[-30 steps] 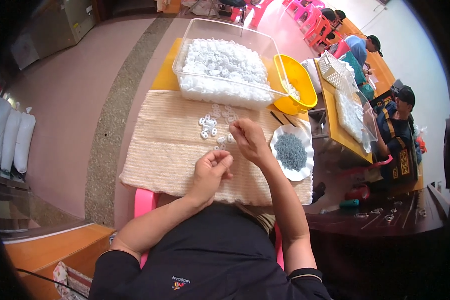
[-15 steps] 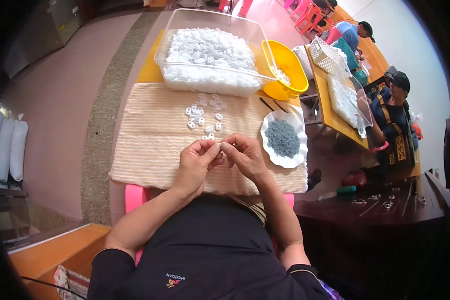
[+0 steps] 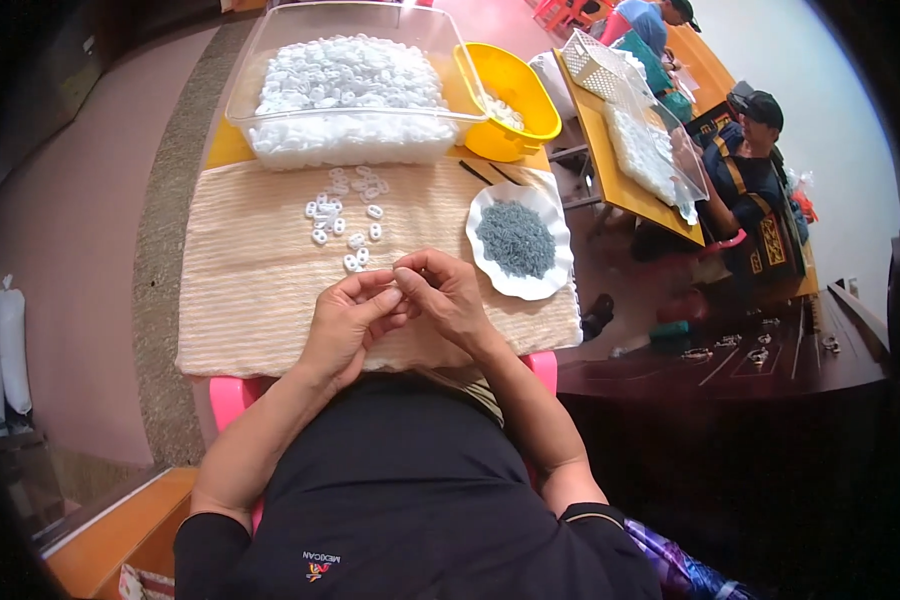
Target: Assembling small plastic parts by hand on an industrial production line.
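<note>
My left hand (image 3: 348,325) and my right hand (image 3: 448,300) meet over the near part of the cloth (image 3: 240,290), fingertips pinched together. Whatever small thing lies between the fingers is too hidden to name. Just beyond the fingertips, several small white oval plastic pieces (image 3: 356,240), each with two holes, are scattered on the striped cloth. To the right of my right hand, a white wavy-rimmed plate (image 3: 545,292) bears a heap of small grey-blue pieces (image 3: 516,238).
A clear plastic bin (image 3: 350,115) full of white pieces stands at the back, beside a yellow basin (image 3: 530,130). Two thin black sticks (image 3: 490,173) lie near the plate. At right, a person (image 3: 750,150) sits by another table (image 3: 660,215) with a white-filled tray.
The whole view has shifted, so the table sits further left and higher. Both hands stay pinched together, with only a slight change in the fingers. Loose pieces lie where they were.
</note>
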The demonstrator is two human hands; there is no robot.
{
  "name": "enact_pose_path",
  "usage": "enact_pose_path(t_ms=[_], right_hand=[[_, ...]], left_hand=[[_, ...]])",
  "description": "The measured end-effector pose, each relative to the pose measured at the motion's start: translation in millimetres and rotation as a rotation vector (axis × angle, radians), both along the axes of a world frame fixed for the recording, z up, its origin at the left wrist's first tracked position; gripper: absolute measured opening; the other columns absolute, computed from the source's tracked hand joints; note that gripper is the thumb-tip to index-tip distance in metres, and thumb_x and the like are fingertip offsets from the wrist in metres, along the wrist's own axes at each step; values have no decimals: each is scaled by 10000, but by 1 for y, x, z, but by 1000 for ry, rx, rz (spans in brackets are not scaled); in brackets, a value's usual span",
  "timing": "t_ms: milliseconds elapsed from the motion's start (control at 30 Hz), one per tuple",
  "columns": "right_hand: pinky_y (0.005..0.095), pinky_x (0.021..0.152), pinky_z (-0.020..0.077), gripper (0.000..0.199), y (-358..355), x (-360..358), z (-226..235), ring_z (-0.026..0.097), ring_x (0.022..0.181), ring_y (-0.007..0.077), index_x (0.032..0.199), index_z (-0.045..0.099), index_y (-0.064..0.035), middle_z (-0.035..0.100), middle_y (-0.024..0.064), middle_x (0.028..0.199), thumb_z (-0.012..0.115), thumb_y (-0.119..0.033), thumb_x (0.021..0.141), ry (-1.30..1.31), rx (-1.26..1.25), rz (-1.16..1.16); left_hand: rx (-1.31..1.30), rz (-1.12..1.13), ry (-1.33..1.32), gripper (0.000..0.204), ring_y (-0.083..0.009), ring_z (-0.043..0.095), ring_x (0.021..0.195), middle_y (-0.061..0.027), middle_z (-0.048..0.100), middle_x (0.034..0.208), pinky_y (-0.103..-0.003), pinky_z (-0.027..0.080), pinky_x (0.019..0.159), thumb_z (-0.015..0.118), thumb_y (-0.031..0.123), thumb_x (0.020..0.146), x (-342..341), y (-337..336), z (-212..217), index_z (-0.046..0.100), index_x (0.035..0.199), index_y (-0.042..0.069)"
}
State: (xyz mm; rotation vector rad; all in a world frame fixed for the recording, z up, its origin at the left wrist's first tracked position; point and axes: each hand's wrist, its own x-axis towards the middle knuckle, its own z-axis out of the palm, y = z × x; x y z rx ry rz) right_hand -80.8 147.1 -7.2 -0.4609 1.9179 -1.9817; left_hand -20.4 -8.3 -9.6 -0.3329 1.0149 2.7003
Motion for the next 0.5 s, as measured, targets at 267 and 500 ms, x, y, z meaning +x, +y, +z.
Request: enact_pose_path(t_ms=[267, 500], right_hand=[[268, 552, 461, 148, 55, 17, 21, 608, 641, 188, 923, 638, 3, 617, 107, 852, 709, 17, 794, 701, 536, -126], [380, 626, 515, 203, 111, 13, 32, 653, 746, 287, 962, 678, -52, 639, 99, 903, 733, -128, 783, 913, 1043, -291]], left_hand=[[-114, 49, -16, 150, -130, 651, 800, -69, 666, 913, -253, 572, 741, 651, 31, 888, 2, 1, -5, 623, 1035, 20], [-120, 24, -23, 105, -136, 654, 807, -70, 664, 902, -269, 577, 748, 659, 36, 883, 5, 7, -2, 611, 976, 25]])
